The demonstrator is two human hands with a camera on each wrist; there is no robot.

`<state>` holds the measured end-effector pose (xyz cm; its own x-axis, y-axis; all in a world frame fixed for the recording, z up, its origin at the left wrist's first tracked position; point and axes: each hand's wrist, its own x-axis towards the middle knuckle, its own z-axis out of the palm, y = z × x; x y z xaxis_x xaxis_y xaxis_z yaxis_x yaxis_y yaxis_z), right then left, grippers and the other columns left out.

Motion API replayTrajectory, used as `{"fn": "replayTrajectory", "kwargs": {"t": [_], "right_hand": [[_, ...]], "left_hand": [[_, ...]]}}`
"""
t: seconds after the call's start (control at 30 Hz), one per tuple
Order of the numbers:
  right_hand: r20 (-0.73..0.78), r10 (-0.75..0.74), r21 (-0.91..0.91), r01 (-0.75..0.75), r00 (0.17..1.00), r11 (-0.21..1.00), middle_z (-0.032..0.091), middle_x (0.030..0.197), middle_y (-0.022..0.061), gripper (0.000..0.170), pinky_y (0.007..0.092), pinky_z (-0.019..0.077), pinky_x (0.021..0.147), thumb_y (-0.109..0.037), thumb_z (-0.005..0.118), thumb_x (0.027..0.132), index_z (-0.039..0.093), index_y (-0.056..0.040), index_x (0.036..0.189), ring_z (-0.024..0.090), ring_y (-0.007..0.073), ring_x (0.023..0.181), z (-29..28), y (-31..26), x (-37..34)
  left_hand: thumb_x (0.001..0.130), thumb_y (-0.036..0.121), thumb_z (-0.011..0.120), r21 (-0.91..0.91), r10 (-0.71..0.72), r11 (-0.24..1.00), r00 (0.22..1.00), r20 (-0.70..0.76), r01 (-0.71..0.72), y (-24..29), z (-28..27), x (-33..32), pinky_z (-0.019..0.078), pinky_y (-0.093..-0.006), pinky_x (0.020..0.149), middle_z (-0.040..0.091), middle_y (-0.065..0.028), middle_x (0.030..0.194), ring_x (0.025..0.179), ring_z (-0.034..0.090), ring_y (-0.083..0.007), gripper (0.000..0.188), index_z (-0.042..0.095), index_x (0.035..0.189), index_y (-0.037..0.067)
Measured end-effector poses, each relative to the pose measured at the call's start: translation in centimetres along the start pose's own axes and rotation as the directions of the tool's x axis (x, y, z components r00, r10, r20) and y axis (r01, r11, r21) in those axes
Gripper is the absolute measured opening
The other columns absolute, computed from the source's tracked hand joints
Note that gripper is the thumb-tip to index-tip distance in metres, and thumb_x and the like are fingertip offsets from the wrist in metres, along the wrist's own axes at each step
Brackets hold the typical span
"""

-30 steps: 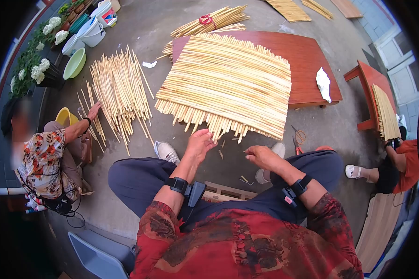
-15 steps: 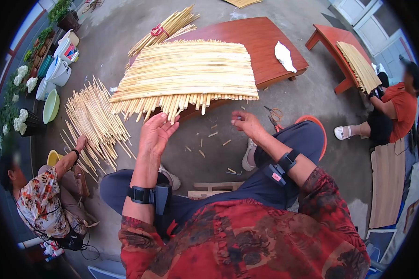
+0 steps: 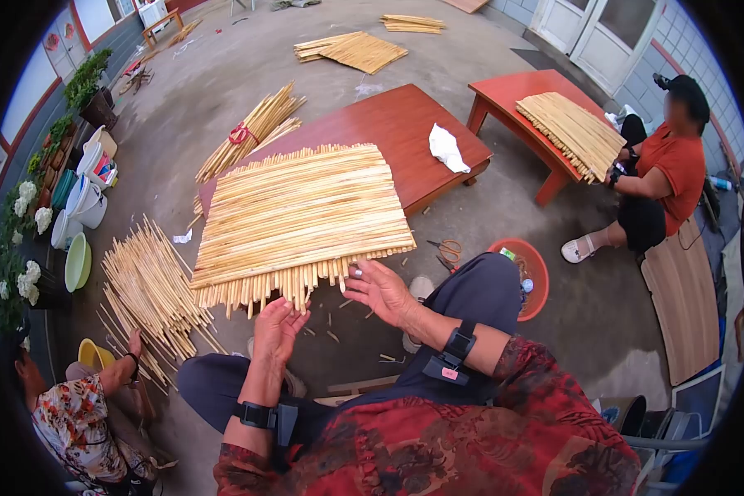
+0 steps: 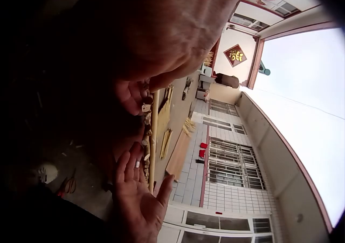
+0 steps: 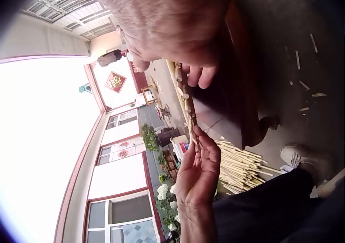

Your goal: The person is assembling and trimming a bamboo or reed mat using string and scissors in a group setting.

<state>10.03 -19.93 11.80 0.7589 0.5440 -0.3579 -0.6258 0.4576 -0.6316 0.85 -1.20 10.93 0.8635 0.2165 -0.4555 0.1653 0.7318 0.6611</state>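
Your panel of sticks lies on the red surface, its top sticks running crosswise over a row whose stick ends jut unevenly past the near edge. Your left grip is nearly closed, thumb and fingertips seeming to pinch one of those projecting ends. Your right grip is spread at the same edge, fingers straight and palm turned up, with hold of nothing; whether its fingertips press the sticks you cannot tell from here. The step in hand looks like evening up that ragged edge. The next move probably calls for nudging the longest ends inward, pushing lightly along their length so the crosswise layer doesn't skew.
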Motion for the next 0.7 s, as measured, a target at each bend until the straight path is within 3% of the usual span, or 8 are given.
{"fn": "replayTrajectory", "kwargs": {"t": [0.33, 0.4, 0.43, 0.53, 0.57, 0.63, 0.67, 0.7], "right_hand": [[-0.285, -0.002, 0.018, 0.007, 0.959, 1.000, 0.057, 0.095, 0.0089, 0.026, 0.0448, 0.0429, 0.080, -0.019, 0.058, 0.080, 0.051, -0.0028, 0.100, 0.054, 0.0225, 0.088, -2.8, 0.9, 2.8], [-0.250, -0.021, -0.007, 0.020, 0.968, 1.000, 0.056, 0.097, 0.0098, 0.024, 0.0443, 0.0435, 0.080, -0.017, 0.056, 0.081, 0.051, -0.0029, 0.101, 0.054, 0.0234, 0.088, -3.5, 0.7, 2.1], [-0.249, -0.040, -0.023, 0.036, 0.968, 0.999, 0.055, 0.099, 0.0103, 0.027, 0.0438, 0.0444, 0.079, -0.018, 0.056, 0.081, 0.049, -0.0022, 0.102, 0.054, 0.0241, 0.089, -3.4, 0.4, 2.1], [-0.325, -0.088, -0.063, 0.071, 0.942, 0.995, 0.055, 0.101, 0.0104, 0.028, 0.0431, 0.0449, 0.078, -0.018, 0.056, 0.082, 0.049, -0.0028, 0.104, 0.054, 0.0245, 0.089, -2.7, -2.1, 2.2], [-0.362, -0.085, -0.086, 0.058, 0.928, 0.995, 0.055, 0.101, 0.0104, 0.028, 0.0429, 0.0450, 0.078, -0.018, 0.056, 0.082, 0.048, -0.0032, 0.105, 0.054, 0.0247, 0.089, -2.1, -2.9, 2.3], [-0.330, -0.075, -0.094, 0.046, 0.941, 0.995, 0.055, 0.100, 0.0094, 0.027, 0.0422, 0.0452, 0.078, -0.018, 0.056, 0.081, 0.049, -0.0047, 0.104, 0.055, 0.0236, 0.087, -2.6, -2.8, 2.5], [-0.336, -0.092, -0.130, 0.051, 0.937, 0.990, 0.056, 0.100, 0.0087, 0.027, 0.0415, 0.0457, 0.077, -0.018, 0.056, 0.082, 0.049, -0.0051, 0.104, 0.055, 0.0229, 0.087, -2.3, -3.0, 2.9], [-0.351, -0.124, -0.150, 0.075, 0.928, 0.986, 0.056, 0.099, 0.0080, 0.026, 0.0408, 0.0461, 0.076, -0.018, 0.056, 0.082, 0.049, -0.0054, 0.104, 0.055, 0.0222, 0.086, -2.2, -3.6, 2.9]], "left_hand": [[0.083, 0.009, 0.049, -0.029, -0.200, 0.978, 0.972, 0.121, 0.205, -4.3, 2.1, -2.4, 0.0461, -0.0370, 0.079, 0.052, -0.0180, 0.106, 0.093, 0.055, -0.0287, 0.026, 0.046, 0.104, -0.005], [0.083, 0.013, 0.050, 0.217, -0.493, 0.865, 0.845, 0.206, 0.452, -1.7, 1.0, -3.2, 0.0476, -0.0361, 0.076, 0.053, -0.0197, 0.105, 0.093, 0.056, -0.0291, 0.029, 0.046, 0.104, -0.006], [0.084, 0.017, 0.050, 0.349, -0.538, 0.826, 0.805, 0.251, 0.444, -0.3, -0.3, -3.2, 0.0490, -0.0353, 0.073, 0.055, -0.0207, 0.102, 0.091, 0.057, -0.0285, 0.032, 0.045, 0.105, -0.006], [0.084, 0.018, 0.045, 0.498, -0.325, 0.843, 0.929, 0.176, 0.201, 3.8, -4.0, -3.2, 0.0488, -0.0262, 0.055, 0.060, -0.0085, 0.068, 0.056, 0.059, -0.0148, 0.021, 0.055, 0.083, 0.000], [0.084, 0.018, 0.045, 0.330, -0.246, 0.923, 0.963, 0.111, 0.198, 6.0, -6.6, -3.3, 0.0482, -0.0263, 0.053, 0.058, -0.0066, 0.064, 0.053, 0.057, -0.0139, 0.020, 0.055, 0.081, 0.001], [0.084, 0.020, 0.046, 0.266, -0.166, 0.949, 0.986, -0.036, 0.169, 6.8, -6.8, -3.5, 0.0479, -0.0283, 0.055, 0.057, -0.0069, 0.068, 0.058, 0.056, -0.0147, 0.019, 0.053, 0.083, 0.003], [0.083, 0.025, 0.050, 0.156, 0.047, 0.988, 0.955, -0.292, -0.001, 6.6, -8.6, -2.4, 0.0474, -0.0310, 0.060, 0.056, -0.0075, 0.075, 0.068, 0.056, -0.0174, 0.022, 0.051, 0.084, 0.004], [0.083, 0.025, 0.050, 0.156, 0.046, 0.988, 0.955, -0.292, 0.000, 6.8, -8.8, -1.8, 0.0474, -0.0310, 0.060, 0.056, -0.0075, 0.075, 0.068, 0.056, -0.0174, 0.022, 0.051, 0.084, 0.004]]}}
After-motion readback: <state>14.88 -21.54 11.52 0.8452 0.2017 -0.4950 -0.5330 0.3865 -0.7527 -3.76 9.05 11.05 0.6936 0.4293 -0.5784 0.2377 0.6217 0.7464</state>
